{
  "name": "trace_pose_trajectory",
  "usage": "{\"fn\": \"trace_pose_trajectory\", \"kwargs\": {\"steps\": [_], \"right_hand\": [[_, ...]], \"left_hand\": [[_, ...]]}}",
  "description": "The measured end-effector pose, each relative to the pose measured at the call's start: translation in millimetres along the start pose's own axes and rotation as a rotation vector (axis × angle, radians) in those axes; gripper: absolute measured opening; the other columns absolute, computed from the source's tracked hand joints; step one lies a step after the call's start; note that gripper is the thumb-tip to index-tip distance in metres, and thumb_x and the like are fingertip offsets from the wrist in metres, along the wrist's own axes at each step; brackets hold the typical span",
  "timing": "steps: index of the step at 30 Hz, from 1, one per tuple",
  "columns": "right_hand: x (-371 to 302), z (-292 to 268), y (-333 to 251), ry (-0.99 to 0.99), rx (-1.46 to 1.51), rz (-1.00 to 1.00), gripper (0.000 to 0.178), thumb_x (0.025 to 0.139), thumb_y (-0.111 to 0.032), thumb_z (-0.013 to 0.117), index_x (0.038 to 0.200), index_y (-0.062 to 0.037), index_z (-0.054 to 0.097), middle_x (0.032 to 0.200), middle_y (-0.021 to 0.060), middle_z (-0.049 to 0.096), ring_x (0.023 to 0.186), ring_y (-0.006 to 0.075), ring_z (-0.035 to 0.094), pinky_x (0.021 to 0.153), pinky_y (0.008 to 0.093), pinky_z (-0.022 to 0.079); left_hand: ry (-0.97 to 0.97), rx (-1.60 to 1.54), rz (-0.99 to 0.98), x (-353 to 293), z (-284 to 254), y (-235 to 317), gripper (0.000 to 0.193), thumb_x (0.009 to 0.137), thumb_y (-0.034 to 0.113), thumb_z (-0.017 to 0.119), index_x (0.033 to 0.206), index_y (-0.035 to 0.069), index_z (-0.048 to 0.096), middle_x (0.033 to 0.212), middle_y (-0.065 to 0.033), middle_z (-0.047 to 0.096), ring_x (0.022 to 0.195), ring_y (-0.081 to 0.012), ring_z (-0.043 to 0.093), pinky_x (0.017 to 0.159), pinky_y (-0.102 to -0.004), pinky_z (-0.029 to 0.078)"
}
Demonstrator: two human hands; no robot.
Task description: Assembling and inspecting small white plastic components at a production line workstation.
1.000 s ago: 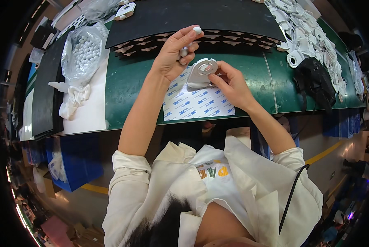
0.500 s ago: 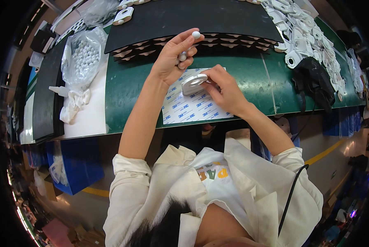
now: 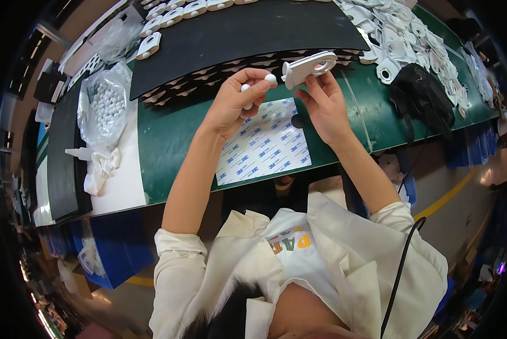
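My left hand (image 3: 235, 104) pinches a small white ball (image 3: 271, 79) between thumb and forefinger. More white balls (image 3: 246, 89) are tucked in its curled fingers. My right hand (image 3: 328, 107) grips a flat white plastic part (image 3: 299, 70) with a round ring opening at its right end. The part is raised and tilted, its left end just right of the pinched ball, with a small gap apparent between them. Below both hands, a white sheet with blue print (image 3: 264, 144) lies on the green table (image 3: 180, 127). A dark round spot shows at the sheet's right edge.
Stacked black boards (image 3: 253, 34) stand beyond my hands, with similar white parts in rows on top. A clear bag of white balls (image 3: 103, 107), a nozzle bottle (image 3: 81, 153) and crumpled white cloth (image 3: 102, 172) lie left. White parts (image 3: 397, 42) and a black bag (image 3: 423, 99) lie right.
My right hand has lifted the white plastic part up and away from the sheet, turning it. My left hand has come down a little, its pinched ball now close to the part. The view has shifted slightly.
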State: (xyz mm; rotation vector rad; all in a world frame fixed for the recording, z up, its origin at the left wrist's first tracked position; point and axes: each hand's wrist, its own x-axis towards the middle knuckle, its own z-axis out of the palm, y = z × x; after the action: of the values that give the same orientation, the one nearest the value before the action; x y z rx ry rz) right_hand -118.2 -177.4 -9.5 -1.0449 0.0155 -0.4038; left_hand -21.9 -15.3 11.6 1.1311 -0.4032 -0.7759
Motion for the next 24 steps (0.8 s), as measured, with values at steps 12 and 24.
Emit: {"fn": "trace_pose_trajectory", "kwargs": {"steps": [12, 24], "right_hand": [[-0.2, 1.4, 0.5, 0.013, -0.094, 0.014, 0.024, 0.091, -0.014, 0.050, 0.115, -0.0093, 0.048, 0.109, 0.0008, 0.052, 0.101, 0.0104, 0.050, 0.083, 0.0269, 0.042], [-0.5, 2.3, -0.3, 0.015, -0.126, 0.011, 0.024, 0.091, -0.015, 0.050, 0.114, -0.0089, 0.048, 0.109, 0.0009, 0.054, 0.100, 0.0104, 0.051, 0.083, 0.0265, 0.042]], "left_hand": [[0.015, 0.009, -0.013, -1.4, 4.1, -1.0, 0.025, 0.073, 0.012, 0.072, 0.095, 0.008, 0.062, 0.070, 0.0029, 0.056, 0.059, -0.0034, 0.048, 0.043, -0.0160, 0.028], [0.063, 0.084, 0.043, -2.2, 5.1, 0.4, 0.022, 0.067, 0.009, 0.076, 0.085, 0.009, 0.063, 0.069, 0.0034, 0.053, 0.056, -0.0031, 0.045, 0.044, -0.0166, 0.029]]}}
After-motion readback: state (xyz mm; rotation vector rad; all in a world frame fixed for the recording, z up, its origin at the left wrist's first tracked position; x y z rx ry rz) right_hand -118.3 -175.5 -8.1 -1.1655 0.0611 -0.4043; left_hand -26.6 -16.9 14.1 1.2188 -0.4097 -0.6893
